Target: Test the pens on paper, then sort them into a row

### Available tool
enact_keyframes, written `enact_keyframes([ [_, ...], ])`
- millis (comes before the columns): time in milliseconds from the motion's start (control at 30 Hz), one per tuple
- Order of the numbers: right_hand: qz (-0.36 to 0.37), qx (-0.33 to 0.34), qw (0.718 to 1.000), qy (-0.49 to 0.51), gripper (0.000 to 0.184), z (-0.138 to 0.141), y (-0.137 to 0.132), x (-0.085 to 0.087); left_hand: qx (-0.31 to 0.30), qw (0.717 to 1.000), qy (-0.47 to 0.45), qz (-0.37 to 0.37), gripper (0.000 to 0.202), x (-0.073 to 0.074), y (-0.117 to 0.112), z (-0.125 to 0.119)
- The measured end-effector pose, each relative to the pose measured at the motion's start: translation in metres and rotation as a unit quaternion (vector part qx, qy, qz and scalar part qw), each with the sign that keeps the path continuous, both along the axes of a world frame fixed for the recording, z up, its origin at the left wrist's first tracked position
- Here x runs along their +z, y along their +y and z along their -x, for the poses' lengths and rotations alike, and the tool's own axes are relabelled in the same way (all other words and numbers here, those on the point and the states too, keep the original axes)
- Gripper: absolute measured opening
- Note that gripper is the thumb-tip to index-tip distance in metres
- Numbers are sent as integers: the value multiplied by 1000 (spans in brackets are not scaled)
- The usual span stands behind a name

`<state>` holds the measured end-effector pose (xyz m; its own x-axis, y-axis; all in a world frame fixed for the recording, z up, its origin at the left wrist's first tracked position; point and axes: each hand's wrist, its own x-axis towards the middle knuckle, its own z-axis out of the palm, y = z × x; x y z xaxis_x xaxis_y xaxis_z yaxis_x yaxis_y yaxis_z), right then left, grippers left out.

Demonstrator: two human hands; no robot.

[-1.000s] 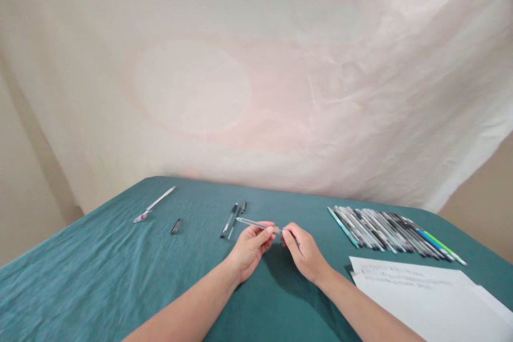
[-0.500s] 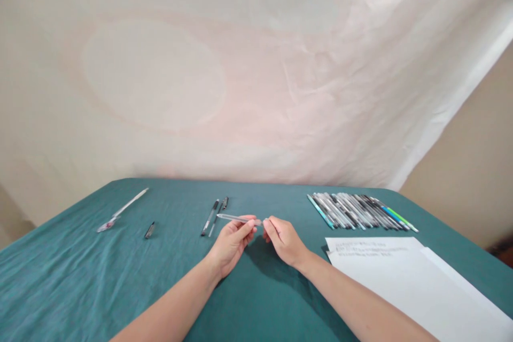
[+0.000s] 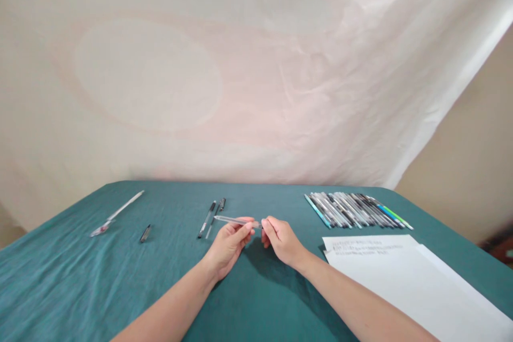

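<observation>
A pale wrinkled sheet hangs behind a tabletop (image 3: 80, 288) draped in teal cloth. Above its middle, a clear pen barrel (image 3: 234, 220) lies level between both hands: the left hand (image 3: 229, 243) has its grip pinched on the barrel's near end, while the right hand (image 3: 282, 239) grasps its right tip with closed fingertips. Just behind lie a black pen (image 3: 207, 219) and a small cap (image 3: 222, 203). Farther left rest a dark cap (image 3: 145, 233) and a white pen (image 3: 117, 213). To the right, a row of pens (image 3: 355, 210) sits beyond paper sheets (image 3: 404, 283).
</observation>
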<state>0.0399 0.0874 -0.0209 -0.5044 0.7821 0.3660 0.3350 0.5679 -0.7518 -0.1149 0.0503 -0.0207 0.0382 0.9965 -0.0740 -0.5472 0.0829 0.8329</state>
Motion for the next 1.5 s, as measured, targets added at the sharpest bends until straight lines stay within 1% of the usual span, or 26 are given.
enact_keyframes([
  [200, -51, -25, 998, -11, 29, -1, -3, 4, 8, 1000, 1, 3, 22, 3, 1, 0],
  [333, -40, 0, 999, -10, 31, -3, -5, 7, -2, 999, 35, 0, 23, 8, -2, 1],
  [433, 8, 30, 999, 22, 34, -1, -6, 6, -7, 998, 55, -10, 22, 9, -3, 3],
  [500, 65, 54, 995, 57, 36, 0, -5, 4, -8, 998, 64, -17, 22, 9, -4, 3],
  [600, 150, 87, 980, 99, 37, 3, -3, 2, -3, 997, 68, -23, 22, 9, -4, 3],
  [667, 165, 93, 977, 103, 38, 5, -2, 3, -3, 998, 58, -25, 21, 9, -4, 2],
  [733, 140, 86, 983, 88, 41, 4, 0, 5, -12, 999, 41, -31, 20, 9, -5, 0],
  [800, 93, 61, 991, 68, 41, 2, 2, 9, -27, 999, 31, -32, 20, 10, -6, -3],
  [867, 39, 31, 998, 48, 35, -1, 4, 14, -45, 998, 33, -27, 22, 12, -7, -5],
  [933, -20, 19, 999, 27, 31, -5, 6, 18, -79, 996, 45, -20, 23, 14, -10, -6],
  [1033, -91, 46, 995, -19, 40, -10, 7, 23, -152, 986, 70, -23, 24, 16, -16, -9],
  [1100, -114, 64, 990, -55, 41, -12, 6, 25, -182, 979, 86, -33, 25, 17, -19, -11],
  [1200, -122, 64, 987, -84, 37, -13, 4, 29, -191, 973, 118, -51, 27, 18, -21, -14],
  [1267, -125, 53, 988, -79, 35, -14, 5, 33, -188, 969, 147, -63, 30, 20, -22, -15],
  [1333, -124, 37, 990, -54, 33, -19, 9, 40, -182, 962, 188, -80, 34, 21, -23, -16],
  [1433, -85, -6, 996, 5, 30, -35, 16, 50, -193, 939, 264, -104, 37, 24, -27, -21],
  [1500, -40, -36, 998, 38, 31, -52, 22, 55, -208, 915, 324, -123, 37, 26, -31, -27],
])
